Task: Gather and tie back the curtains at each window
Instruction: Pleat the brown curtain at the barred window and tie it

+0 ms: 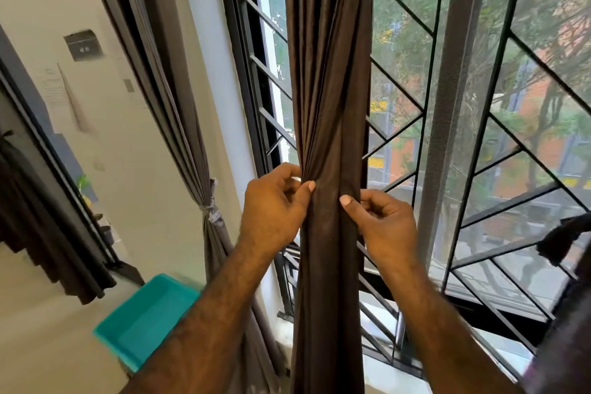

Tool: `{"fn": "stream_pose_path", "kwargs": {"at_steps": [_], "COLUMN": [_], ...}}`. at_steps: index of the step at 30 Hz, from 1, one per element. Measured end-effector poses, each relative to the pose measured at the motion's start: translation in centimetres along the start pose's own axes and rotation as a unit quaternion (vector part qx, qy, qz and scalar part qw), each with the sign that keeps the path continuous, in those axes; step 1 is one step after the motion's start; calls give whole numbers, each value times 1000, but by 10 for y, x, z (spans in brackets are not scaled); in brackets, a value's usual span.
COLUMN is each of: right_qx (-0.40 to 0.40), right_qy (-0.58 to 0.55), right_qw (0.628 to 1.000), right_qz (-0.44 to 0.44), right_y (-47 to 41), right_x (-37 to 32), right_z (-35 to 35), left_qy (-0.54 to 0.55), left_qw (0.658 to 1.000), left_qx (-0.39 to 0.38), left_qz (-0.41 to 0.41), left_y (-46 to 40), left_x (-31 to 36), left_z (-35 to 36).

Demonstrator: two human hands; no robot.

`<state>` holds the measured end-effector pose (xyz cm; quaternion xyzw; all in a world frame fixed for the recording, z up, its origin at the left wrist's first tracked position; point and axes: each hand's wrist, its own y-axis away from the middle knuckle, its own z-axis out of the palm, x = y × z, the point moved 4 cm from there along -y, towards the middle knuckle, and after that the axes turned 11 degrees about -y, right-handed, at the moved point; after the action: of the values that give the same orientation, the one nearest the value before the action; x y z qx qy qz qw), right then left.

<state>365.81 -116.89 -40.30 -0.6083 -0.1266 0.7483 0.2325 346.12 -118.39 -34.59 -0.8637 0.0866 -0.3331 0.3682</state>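
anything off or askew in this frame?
Nothing damaged or spilled. The brown curtain is bunched but not yet tied, with the left hand and right hand pinching it on either side. The grey curtain to the left is already tied. A teal tray sits tilted below it, mildly odd.

Print on the wall papers (54, 89) is too blurred to read.
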Motion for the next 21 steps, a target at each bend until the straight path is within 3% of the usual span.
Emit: {"fn": "stream_pose_path", "kwargs": {"at_steps": [3, 5, 9, 16, 21], "right_qx": [36, 8, -51, -99, -138], "right_qy": [207, 271, 340, 375, 358], "right_qw": [958, 926, 894, 878, 875], "right_qz": [-196, -264, -287, -279, -297], "right_y": [16, 28, 36, 34, 30], "right_x": [-17, -17, -6, 13, 14], "right_z": [3, 14, 34, 32, 35], "left_qy": [-68, -81, -57, 141, 104], "left_qw": [997, 996, 998, 986, 992], "left_qx": [24, 31, 14, -91, -67], "left_qz": [1, 9, 21, 8, 17], "left_y": [-1, -2, -2, -6, -9], "left_x": [5, 11, 19, 0, -2], "left_z": [-2, -1, 5, 5, 4]}}
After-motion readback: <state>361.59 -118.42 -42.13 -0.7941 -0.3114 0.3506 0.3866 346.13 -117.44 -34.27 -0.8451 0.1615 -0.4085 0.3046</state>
